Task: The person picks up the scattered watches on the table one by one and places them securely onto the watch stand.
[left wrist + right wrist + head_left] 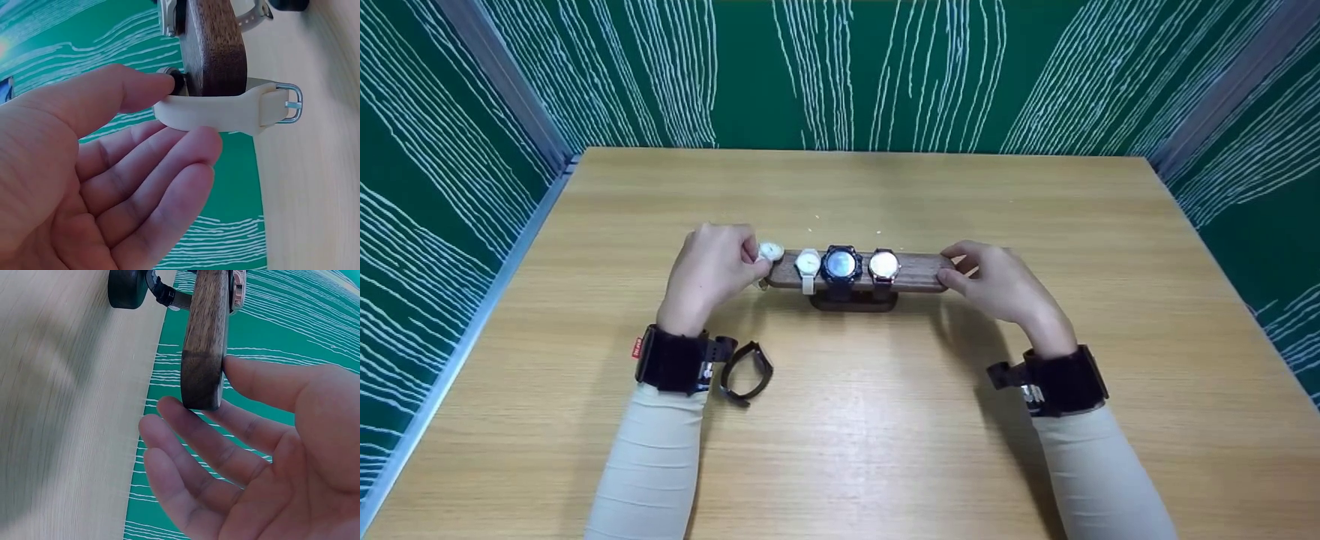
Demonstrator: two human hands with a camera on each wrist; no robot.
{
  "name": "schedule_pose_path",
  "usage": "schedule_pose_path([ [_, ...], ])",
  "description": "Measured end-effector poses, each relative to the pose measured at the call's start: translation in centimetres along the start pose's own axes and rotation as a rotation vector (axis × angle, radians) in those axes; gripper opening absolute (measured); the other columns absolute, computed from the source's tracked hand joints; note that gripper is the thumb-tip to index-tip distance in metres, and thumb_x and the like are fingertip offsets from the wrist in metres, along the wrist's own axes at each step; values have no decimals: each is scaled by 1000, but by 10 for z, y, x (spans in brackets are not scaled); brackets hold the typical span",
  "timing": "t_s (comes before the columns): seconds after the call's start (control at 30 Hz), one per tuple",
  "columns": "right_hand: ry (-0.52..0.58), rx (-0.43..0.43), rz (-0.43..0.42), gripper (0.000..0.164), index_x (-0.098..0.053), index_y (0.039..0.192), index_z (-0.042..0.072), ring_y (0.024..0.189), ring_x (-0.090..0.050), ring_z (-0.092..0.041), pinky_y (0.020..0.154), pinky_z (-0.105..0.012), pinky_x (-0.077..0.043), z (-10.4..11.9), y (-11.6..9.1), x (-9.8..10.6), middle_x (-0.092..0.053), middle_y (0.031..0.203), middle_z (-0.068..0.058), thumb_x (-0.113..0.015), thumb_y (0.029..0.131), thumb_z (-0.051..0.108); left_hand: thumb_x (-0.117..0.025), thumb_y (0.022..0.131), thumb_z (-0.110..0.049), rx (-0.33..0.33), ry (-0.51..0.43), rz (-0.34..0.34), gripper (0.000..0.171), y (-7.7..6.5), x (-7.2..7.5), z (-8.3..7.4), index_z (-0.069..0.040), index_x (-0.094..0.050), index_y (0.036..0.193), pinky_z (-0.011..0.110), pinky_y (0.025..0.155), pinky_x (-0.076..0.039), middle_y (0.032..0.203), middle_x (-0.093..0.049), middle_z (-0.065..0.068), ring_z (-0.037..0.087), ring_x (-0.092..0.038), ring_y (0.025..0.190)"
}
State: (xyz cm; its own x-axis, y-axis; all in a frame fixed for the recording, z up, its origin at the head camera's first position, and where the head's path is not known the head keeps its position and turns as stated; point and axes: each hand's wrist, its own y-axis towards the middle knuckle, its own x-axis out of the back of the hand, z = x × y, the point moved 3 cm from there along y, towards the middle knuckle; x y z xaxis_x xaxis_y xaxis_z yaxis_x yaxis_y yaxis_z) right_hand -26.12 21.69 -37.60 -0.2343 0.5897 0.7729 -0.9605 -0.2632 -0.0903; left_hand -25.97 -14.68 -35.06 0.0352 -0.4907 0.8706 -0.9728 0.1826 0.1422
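My left hand [711, 268] pinches a white-strapped watch [770, 251] at the left end of a dark wooden watch stand [919, 271]. In the left wrist view, its buckled strap [211, 113] loops around the bar's end, with my thumb at the case and fingers against the strap. My right hand [996, 283] grips the stand's right end between thumb and fingers; the right wrist view shows the bar [203, 365] there. Along the bar sit another white watch [808, 263], a black watch [841, 264] and a dark-strapped watch with a rosy case [883, 265].
A black band-like watch [748, 373] lies on the wooden table [870, 450], near my left wrist. Small pale specks lie behind the stand. Green panels with white streaks [750, 75] border the table's back and sides.
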Motion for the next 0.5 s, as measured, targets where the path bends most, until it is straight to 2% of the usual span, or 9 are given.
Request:
schedule_pose_path([
  [0.17,1,-2,3,41,-63,140,3,107,-72,-36,88,-50,-58,0,0,0,-72,123,-23,-66,106,25,-81,91,-18,19,0,28,17,0,-3,0,-6,-71,85,39,74,-53,85,-74,8,25,-64,74],
  [0.3,-7,-5,4,41,-63,140,3,106,-72,-35,87,-48,-57,0,0,0,-72,121,-23,-65,106,26,-81,90,-18,16,22,36,16,0,-3,0,-6,-72,84,42,80,-53,87,-74,8,25,-63,77],
  [0.5,0,-5,6,41,-63,140,2,106,-72,-35,87,-48,-58,1,0,0,-72,121,-23,-66,106,25,-79,91,-18,40,32,79,16,-1,-5,-1,-7,-71,84,43,82,-54,87,-74,8,25,-64,78],
])
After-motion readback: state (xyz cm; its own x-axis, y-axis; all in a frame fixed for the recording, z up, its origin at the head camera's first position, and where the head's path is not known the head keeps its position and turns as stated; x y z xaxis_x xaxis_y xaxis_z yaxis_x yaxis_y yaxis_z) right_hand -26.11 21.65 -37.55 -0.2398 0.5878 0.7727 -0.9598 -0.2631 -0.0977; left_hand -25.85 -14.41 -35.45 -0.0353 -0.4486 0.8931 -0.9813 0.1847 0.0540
